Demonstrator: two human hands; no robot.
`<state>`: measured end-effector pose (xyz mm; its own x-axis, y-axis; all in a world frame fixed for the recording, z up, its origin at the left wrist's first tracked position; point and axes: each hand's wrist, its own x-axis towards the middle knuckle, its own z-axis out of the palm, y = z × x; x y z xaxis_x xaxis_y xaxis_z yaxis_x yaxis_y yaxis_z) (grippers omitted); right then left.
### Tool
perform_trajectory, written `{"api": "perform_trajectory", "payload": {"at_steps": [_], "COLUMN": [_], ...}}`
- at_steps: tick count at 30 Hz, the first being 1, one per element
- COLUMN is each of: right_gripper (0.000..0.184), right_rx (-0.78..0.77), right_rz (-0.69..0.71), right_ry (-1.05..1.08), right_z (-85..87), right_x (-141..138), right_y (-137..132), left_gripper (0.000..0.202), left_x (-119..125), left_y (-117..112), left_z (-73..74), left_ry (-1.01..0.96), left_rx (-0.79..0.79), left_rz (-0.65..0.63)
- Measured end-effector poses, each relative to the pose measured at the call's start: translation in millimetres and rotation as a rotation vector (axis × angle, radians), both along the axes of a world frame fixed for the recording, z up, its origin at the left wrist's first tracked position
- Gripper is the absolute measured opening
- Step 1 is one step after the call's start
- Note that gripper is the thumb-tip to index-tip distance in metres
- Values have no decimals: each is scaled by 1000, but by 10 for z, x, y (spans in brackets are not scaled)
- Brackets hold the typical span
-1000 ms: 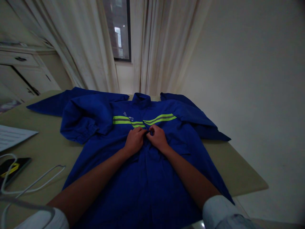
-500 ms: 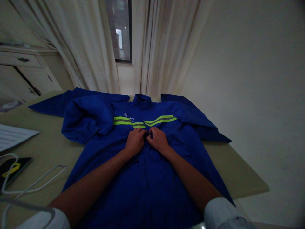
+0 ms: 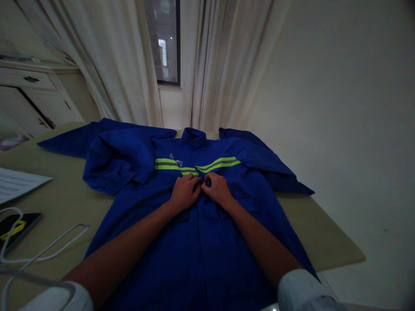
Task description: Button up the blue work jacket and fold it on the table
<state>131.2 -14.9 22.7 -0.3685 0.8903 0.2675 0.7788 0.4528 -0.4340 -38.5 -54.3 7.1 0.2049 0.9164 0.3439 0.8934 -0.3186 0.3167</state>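
Head view, my left grip (image 3: 184,193) and right grip (image 3: 218,188) narrow, pinching the front of a blue jacket (image 3: 207,246), just below its reflective stripe (image 3: 218,163), jacket lying on the tabletop (image 3: 319,229)

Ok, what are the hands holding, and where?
The left hand and right hand pinch the blue work shirt at its front opening, just below the reflective stripe; any button there is hidden.
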Motion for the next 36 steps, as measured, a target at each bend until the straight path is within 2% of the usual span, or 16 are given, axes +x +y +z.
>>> {"api": "perform_trajectory", "payload": {"at_steps": [5,11,15,18,23,28,32,36], "right_gripper": [15,20,12,3,11,9,5,5], "right_rx": [-11,-37,-53,-73,-108,-199,-214,-87], "right_rz": [-13,-46,-38,19,151,228,267,265], "right_ry": [-230,-292,-203,-67,177,368,400,299], "right_z": [118,137,110,72,-43,-141,-192,-210], "right_x": [-42,-71,-40,-6,24,47,70,69], "right_y": [-94,-118,-61,-13,46,98,124,96], "left_gripper": [23,27,24,22,24,25,27,28], "left_x": [-3,4,10,15,8,-37,-76,-96], "left_y": [-12,-37,-50,-44,-6,44,60,61], "left_z": [9,-4,7,22,6,-23,-20,-16], "left_ry": [18,32,17,7,3,-50,-88,-85], "left_rx": [-43,-7,27,1,-49,-71,-89,-108], "left_rz": [-7,-23,1,32,36,-1,-35,-38]}}
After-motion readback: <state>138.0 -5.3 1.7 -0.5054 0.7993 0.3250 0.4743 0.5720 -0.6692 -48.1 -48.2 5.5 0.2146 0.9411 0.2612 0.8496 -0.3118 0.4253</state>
